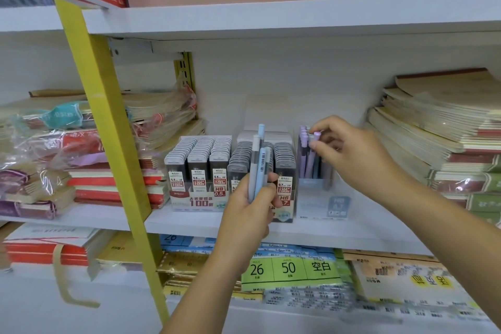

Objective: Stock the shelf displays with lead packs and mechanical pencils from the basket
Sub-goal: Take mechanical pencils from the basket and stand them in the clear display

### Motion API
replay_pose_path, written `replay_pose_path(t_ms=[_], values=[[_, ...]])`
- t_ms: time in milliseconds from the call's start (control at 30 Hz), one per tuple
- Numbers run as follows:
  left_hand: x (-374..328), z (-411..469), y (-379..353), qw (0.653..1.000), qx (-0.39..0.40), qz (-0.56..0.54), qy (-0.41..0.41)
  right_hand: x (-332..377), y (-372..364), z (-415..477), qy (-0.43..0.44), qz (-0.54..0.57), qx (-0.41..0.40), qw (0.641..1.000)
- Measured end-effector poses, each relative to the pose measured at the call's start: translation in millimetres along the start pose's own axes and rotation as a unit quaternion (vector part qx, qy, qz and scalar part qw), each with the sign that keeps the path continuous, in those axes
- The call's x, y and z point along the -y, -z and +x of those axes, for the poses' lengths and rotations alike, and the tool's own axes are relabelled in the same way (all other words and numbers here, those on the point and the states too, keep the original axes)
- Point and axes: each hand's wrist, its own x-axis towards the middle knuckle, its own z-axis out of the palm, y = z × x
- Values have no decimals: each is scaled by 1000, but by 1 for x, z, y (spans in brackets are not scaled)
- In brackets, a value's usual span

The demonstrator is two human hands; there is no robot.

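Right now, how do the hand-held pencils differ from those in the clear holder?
The held pencils are pale blue and grey; the holder pencils mostly lilac. The held pencils are gripped by the left hand off the shelf; the holder pencils stand in the clear holder, the right hand pinching one. Both point upward.

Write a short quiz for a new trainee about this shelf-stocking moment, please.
1. True or false: the left hand grips several pale blue mechanical pencils.
2. The right hand pinches a pencil in the clear display box. Its colour? A red, B purple, C green.
3. Fill in: the 0.5 lead packs stand on the ___ of the 0.7 lead packs, as seen.
Key: 1 true; 2 B; 3 left.
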Motion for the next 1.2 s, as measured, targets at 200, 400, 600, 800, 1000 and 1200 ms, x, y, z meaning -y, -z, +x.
replay_pose_path(t_ms=[200, 400, 600, 800, 1000, 1200], values=[[-1, 0, 1, 1000, -4, 16, -10, -1, -3, 1, -9, 54, 14, 998], [0, -1, 1, 999, 20, 23, -32, -3, -8, 5, -18, 26, 2, 1000], [1, -3, 1, 998, 29, 38, -40, -6, -18, 1, 0, -42, -6, 999], [-3, -4, -3, 999, 40, 12, -21, 2, -18, 1, -6, -104, 3, 995], [-7, -5, -6, 997, 77, 11, -18, 25, -2, -14, -62, 131, 10, 989], [-10, -5, -13, 994, 112, 3, -6, 36, 0, -20, -119, 334, 50, 934]])
